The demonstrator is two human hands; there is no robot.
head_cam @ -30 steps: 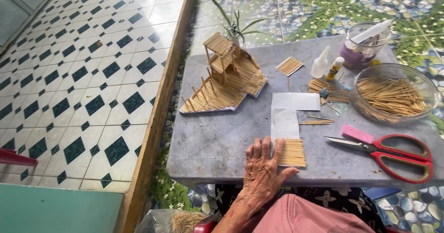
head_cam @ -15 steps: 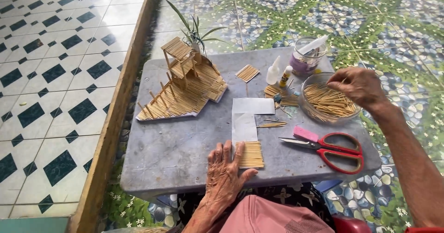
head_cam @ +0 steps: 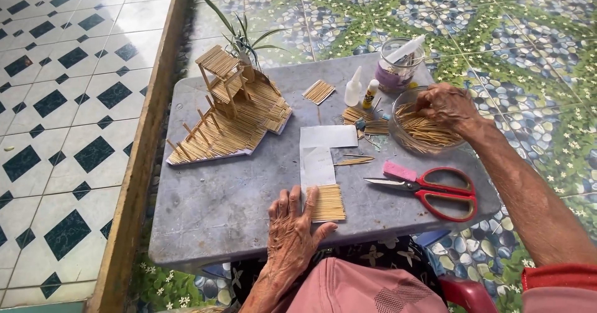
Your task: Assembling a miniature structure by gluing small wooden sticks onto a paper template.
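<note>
Toothpick mat point(head_cam: 326, 202) lies flat at the near edge of the grey table point(head_cam: 211, 207), on the lower end of a white paper strip point(head_cam: 317, 164). Left hand point(head_cam: 292, 232) rests flat, fingers spread, touching the mat's left side. Right hand point(head_cam: 448, 106) is in the glass bowl point(head_cam: 404, 140) of loose toothpicks point(head_cam: 429, 136), fingertips bunched on some. Red scissors point(head_cam: 435, 188) lie right of the mat. Toothpick house model point(head_cam: 233, 111) stands far left; glue bottles point(head_cam: 360, 92) behind.

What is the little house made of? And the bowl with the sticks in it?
The little house looks built from thin, pale wooden sticks, bare and matte, laid side by side. The bowl seems to be clear glass or plastic: its sticks show through the shiny wall.
</note>
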